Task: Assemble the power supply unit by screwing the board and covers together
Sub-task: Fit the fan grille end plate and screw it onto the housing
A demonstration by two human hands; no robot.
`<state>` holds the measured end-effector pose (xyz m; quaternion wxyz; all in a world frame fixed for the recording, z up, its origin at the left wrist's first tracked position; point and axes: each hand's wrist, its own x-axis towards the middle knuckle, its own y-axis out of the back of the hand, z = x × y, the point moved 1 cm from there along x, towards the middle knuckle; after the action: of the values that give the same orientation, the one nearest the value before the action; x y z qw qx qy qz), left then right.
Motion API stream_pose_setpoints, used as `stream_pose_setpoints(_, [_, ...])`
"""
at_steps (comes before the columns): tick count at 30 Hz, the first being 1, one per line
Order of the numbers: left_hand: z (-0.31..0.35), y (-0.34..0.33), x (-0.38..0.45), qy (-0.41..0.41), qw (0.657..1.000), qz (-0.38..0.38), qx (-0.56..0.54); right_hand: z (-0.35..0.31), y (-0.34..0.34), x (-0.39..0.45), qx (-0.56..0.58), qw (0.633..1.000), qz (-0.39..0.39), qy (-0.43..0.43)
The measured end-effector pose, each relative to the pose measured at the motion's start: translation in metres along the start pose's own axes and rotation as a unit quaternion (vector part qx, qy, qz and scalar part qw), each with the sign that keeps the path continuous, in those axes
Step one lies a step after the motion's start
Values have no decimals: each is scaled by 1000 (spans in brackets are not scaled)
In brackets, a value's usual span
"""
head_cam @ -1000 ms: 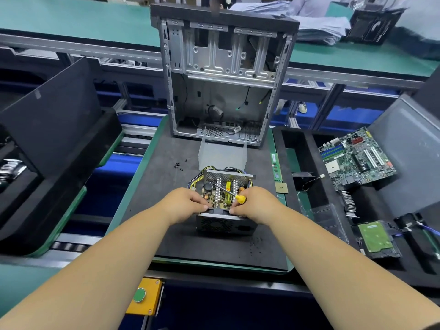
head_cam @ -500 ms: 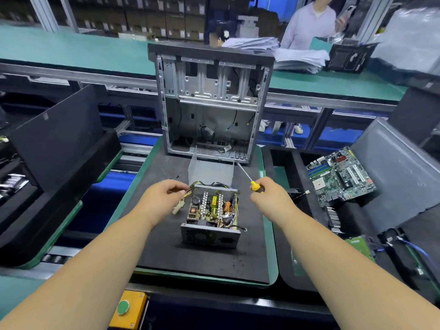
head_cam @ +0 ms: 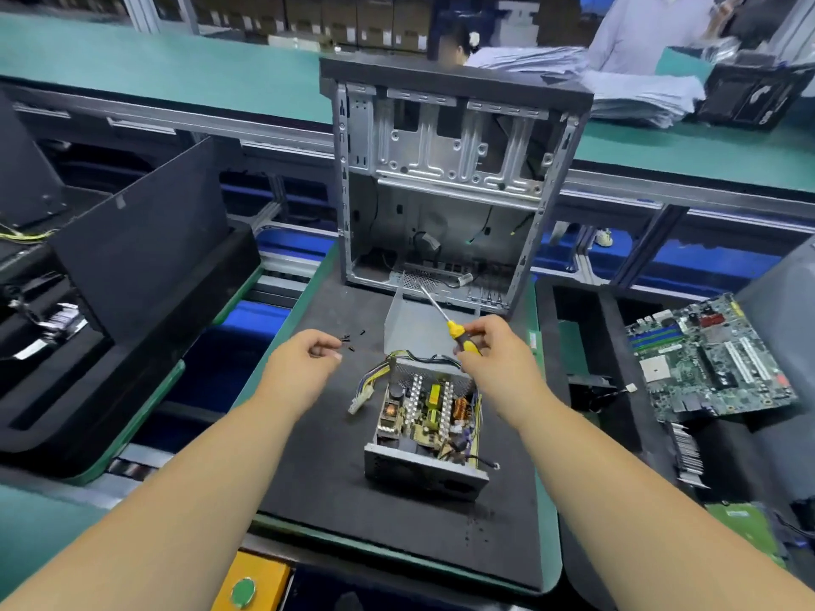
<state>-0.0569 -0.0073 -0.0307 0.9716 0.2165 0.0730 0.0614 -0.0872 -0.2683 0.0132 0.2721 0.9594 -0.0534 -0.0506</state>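
In the open power supply housing [head_cam: 423,471] sits the board [head_cam: 425,412].

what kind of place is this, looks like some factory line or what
Most likely a computer assembly or repair line. An open desktop case stands on a black foam pallet, a bare motherboard lies in a tray alongside, and long green benches run across the room.
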Motion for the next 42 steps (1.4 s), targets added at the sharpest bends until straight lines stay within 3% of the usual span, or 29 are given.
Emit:
stream_pose_setpoints(4, [-3, -4, 37, 12, 1000, 1, 15, -5, -12, 24, 33, 999, 5, 6])
stream_pose_setpoints(9, [-1, -27, 90, -11, 990, -27, 137, -6, -24, 50, 66, 997, 41, -26])
stream_pose_setpoints(18, [-14, -63, 143, -83, 912, -29, 401, 0, -40, 86, 94, 992, 51, -70])
stream_pose_setpoints(24, [-22, -70, 150, -86, 915, -48, 392, 3, -47, 96, 100, 990, 52, -81])
stream_pose_setpoints(27, [-23, -69, 150, -86, 938, -67, 330, 3, -49, 97, 95, 991, 52, -82])
stream_pose_setpoints(32, [-5, -55, 143, -42, 994, -96, 13, -5, -41, 94, 164, 983, 44, -67])
stream_pose_setpoints(36, [16, -42, 129, -26, 975, -128, -181, -12, -24, 82, 221, 973, 52, -30])
stream_pose_setpoints(42, [40, -37, 107, 16, 930, -180, -321, -18, -6, 58, 224, 971, 73, -26])
